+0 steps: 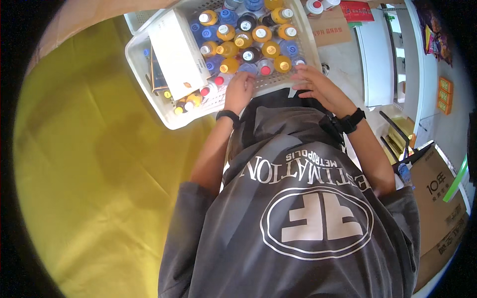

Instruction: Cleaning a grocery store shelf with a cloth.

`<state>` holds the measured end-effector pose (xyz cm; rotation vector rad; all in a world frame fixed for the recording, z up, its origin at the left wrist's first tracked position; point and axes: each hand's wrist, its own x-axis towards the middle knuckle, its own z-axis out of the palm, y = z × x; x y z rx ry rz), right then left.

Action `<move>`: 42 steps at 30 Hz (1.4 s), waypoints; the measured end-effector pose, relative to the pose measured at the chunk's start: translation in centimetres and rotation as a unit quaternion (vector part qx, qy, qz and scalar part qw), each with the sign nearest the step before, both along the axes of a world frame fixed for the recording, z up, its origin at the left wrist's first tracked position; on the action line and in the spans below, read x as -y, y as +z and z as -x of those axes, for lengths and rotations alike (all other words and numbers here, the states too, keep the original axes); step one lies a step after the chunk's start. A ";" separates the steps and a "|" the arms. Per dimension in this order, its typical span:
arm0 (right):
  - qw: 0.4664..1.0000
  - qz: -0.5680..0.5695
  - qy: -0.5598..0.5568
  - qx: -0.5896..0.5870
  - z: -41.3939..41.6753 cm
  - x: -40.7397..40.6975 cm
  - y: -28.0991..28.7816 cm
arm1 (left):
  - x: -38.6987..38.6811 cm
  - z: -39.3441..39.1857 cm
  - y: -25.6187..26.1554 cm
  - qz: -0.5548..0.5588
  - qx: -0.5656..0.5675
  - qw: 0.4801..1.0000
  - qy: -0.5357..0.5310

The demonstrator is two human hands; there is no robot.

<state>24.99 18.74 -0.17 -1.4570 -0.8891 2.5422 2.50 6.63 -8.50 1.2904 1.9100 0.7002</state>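
Observation:
A white plastic basket (169, 122) lies before me, filled with several upright drink bottles. Among them are orange drink bottles (271, 49), dark bottles (250, 54) and clear bottles with blue caps. My left hand (238, 91) reaches over the basket's near side, its fingertips at a clear bottle (248, 68); whether it grips the bottle is hidden. At the near right corner is my right hand (316, 85), fingers spread, with nothing held. A clear bottle with a red cap (265, 67) stands between the two hands. On the basket's left side rests a white box (179, 56).
Yellow cloth (104, 149) spreads along the left. More bottles (314, 6) stand beyond the basket, near a cardboard box (331, 29). To the right are a white shelf unit (376, 63) and a large printed carton (436, 197).

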 end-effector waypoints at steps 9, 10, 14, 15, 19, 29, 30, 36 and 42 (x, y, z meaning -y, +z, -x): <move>0.997 0.047 -0.052 0.025 1.2 0.3 -2.7 | 0.0 2.3 -0.7 -0.041 -0.130 0.991 -0.012; 0.996 0.054 -0.063 0.029 1.3 0.4 -2.8 | 0.3 2.6 -1.1 -0.001 -0.103 0.994 -0.028; 0.998 0.052 -0.038 0.007 1.1 -0.1 -3.5 | 0.7 2.9 -1.7 0.067 -0.037 0.996 -0.040; 0.997 0.054 -0.048 0.019 1.1 0.1 -3.7 | 0.7 2.9 -1.8 0.066 -0.037 0.996 -0.040; 0.996 0.073 -0.051 0.007 1.0 0.0 -4.0 | 0.8 2.6 -1.6 0.094 -0.036 0.994 -0.037; 0.995 0.079 -0.052 -0.015 1.5 -0.7 -4.4 | 0.6 2.0 -0.4 0.121 -0.042 0.991 -0.035; 0.996 0.078 -0.051 -0.009 1.5 -0.6 -4.4 | 0.7 2.0 -0.4 0.122 -0.042 0.991 -0.036; 0.994 0.086 -0.063 -0.025 0.8 -0.4 -5.2 | 1.3 2.4 -0.4 0.129 -0.042 0.990 -0.030; 0.992 0.090 -0.074 -0.050 0.3 -0.8 -5.3 | 1.3 2.2 -0.4 0.147 -0.072 0.986 -0.036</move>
